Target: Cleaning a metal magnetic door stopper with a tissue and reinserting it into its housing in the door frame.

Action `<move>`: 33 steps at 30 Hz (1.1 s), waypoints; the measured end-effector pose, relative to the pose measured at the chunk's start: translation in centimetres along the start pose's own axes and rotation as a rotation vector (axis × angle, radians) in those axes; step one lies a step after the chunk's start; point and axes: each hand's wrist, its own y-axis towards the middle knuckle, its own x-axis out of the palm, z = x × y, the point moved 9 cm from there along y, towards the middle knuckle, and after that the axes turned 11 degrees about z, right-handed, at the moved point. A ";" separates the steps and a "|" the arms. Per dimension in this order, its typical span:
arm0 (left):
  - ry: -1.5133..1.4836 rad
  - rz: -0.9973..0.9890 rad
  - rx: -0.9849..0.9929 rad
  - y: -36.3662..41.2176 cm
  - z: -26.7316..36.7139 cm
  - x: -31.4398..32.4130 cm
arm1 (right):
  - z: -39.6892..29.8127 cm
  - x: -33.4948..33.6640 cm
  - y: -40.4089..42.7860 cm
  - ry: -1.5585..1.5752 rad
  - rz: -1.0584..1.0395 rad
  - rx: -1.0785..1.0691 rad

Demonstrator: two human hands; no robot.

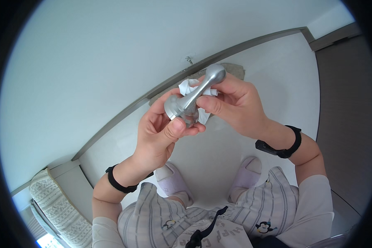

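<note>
A brushed-metal door stop [193,93] with a flared round base and a rounded far end is tilted up in front of me. My left hand [161,130] grips it by the base, thumb along the near side and fingers curled beneath. Crumpled white tissue [189,86] is bunched behind the stem, pinched in my right hand [235,105]. The right thumb lies against the side of the stem. Part of the tissue and several right fingertips are hidden behind the metal.
A screw [189,59] sticks out of the pale wall [111,55] just above the grey baseboard [111,122]. A grey-brown mat [235,69] lies on the light floor [210,161] beneath my hands. Patterned fabric [55,210] is at the lower left, a dark door panel [344,108] at the right.
</note>
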 end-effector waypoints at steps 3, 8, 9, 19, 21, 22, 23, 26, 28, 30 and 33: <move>-0.005 -0.005 -0.008 -0.1 0.0 0.0 | -0.1 0.0 -0.1 -0.006 -0.011 0.001; -0.008 -0.013 -0.023 -0.2 0.0 0.1 | -0.3 0.3 -0.1 -0.031 -0.035 -0.037; -0.006 -0.010 -0.023 -0.3 0.0 0.1 | -0.5 0.4 -0.1 -0.043 -0.043 -0.044; 0.005 0.022 -0.013 -0.5 0.2 0.2 | -0.8 0.7 0.0 -0.079 -0.061 -0.053; -0.011 0.020 -0.030 -0.5 0.2 0.2 | -0.8 0.5 0.0 -0.111 -0.059 -0.064; -0.027 0.018 -0.048 -0.6 0.2 0.2 | -0.8 0.5 0.0 -0.111 -0.059 -0.064; -0.027 0.018 -0.048 -0.5 0.1 0.1 | -0.9 0.5 0.0 -0.112 -0.058 -0.061; -0.048 -0.016 -0.051 -0.5 0.1 0.2 | -0.9 0.5 0.0 -0.105 -0.064 -0.059; -0.058 -0.017 -0.056 -0.6 0.1 0.1 | -1.0 0.5 0.0 -0.097 -0.071 -0.060; -0.048 -0.018 -0.050 -0.6 0.1 0.2 | -1.1 0.6 0.1 -0.105 -0.071 -0.049; -0.030 -0.005 -0.037 -0.6 0.3 0.5 | -1.0 0.5 0.1 -0.096 -0.068 -0.054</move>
